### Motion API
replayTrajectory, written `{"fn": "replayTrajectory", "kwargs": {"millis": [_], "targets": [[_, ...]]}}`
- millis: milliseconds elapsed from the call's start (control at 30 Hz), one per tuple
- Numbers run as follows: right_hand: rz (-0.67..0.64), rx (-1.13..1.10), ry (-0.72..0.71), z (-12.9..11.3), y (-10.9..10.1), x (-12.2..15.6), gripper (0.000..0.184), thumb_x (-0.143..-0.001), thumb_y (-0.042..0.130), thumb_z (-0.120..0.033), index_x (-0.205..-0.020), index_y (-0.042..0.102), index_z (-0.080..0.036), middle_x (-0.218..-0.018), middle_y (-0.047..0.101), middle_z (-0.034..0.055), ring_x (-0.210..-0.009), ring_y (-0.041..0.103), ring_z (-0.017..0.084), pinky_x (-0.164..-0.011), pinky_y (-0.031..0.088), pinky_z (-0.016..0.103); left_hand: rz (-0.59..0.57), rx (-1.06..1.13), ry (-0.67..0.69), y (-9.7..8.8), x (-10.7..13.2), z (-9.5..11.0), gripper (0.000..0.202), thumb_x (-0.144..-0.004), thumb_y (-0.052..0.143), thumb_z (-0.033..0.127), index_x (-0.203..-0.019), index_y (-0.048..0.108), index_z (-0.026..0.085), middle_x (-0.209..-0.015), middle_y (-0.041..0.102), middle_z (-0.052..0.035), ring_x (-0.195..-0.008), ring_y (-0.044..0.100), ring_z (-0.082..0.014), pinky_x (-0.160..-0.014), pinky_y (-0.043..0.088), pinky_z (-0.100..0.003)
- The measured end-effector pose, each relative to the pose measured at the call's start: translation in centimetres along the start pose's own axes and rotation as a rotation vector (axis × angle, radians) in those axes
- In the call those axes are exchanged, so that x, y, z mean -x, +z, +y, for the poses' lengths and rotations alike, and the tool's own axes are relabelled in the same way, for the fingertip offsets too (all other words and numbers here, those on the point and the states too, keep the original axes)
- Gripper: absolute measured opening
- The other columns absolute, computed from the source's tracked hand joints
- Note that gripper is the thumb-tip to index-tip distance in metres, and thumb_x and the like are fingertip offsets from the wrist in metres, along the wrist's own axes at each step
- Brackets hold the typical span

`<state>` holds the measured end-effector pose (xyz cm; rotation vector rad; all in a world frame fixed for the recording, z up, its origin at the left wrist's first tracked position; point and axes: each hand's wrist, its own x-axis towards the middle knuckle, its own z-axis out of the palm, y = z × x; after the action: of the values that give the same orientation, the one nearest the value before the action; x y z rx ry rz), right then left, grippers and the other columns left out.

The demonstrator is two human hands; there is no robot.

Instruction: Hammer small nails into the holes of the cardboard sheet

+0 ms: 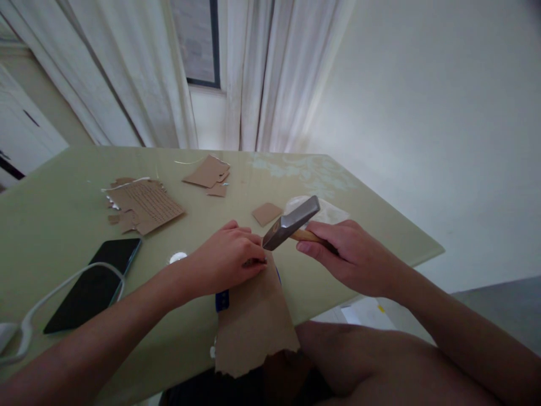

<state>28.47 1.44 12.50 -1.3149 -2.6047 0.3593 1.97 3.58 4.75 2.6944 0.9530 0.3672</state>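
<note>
My right hand point(353, 258) is closed round the wooden handle of a hammer point(291, 223), gripping it close to the grey steel head. The head's end hovers just above my left hand's fingertips. My left hand point(227, 258) has its fingers pinched together on top of a torn cardboard piece point(253, 324), holding something too small to make out. The cardboard hangs over the near edge of the pale green table point(59, 220). A blue item point(222, 300) peeks out from under the cardboard by my left wrist.
A black phone point(95, 282) with a white cable point(51, 296) lies at the left. Torn cardboard scraps point(143, 206) and more cardboard pieces point(208, 172) sit farther back, with a small square point(266, 213) near the hammer. Clear plastic point(327, 213) lies behind it. Curtains hang beyond.
</note>
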Motion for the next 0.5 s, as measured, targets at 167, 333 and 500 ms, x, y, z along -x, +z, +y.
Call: {"fn": "replayTrajectory", "kwargs": {"millis": [167,333,500], "targets": [[-0.115,0.13,-0.004,0.1,0.24,0.05,0.045,-0.113,0.051,-0.051,-0.081,0.057,-0.02,-0.065,0.053,-0.0014,-0.062,0.047,0.016,-0.064,0.021,0.033,-0.015,0.022,-0.015,0.14,0.0,-0.1,0.009,-0.096,0.079,0.021,-0.088,0.081,0.025,-0.097,0.083,0.002,-0.092,0.074,-0.0196,-0.083,0.034,-0.038],[-0.048,0.095,0.034,0.05,-0.01,0.2,0.048,-0.114,0.046,-0.055,-0.086,0.061,-0.02,-0.066,0.056,-0.0004,-0.06,0.048,0.016,-0.063,0.022,0.033,-0.007,0.037,-0.034,0.23,-0.15,-0.14,0.016,-0.094,0.079,0.02,-0.078,0.077,0.023,-0.094,0.082,0.0016,-0.091,0.075,-0.0198,-0.085,0.037,-0.037],[-0.136,0.229,0.003,0.08,0.13,0.25,0.045,-0.114,0.049,-0.052,-0.083,0.061,-0.02,-0.065,0.057,0.0007,-0.061,0.048,0.017,-0.064,0.02,0.033,-0.011,0.081,-0.034,0.07,-0.35,-0.05,0.012,-0.094,0.078,0.017,-0.084,0.081,0.023,-0.095,0.083,-0.0001,-0.089,0.075,-0.0201,-0.081,0.039,-0.034]]}}
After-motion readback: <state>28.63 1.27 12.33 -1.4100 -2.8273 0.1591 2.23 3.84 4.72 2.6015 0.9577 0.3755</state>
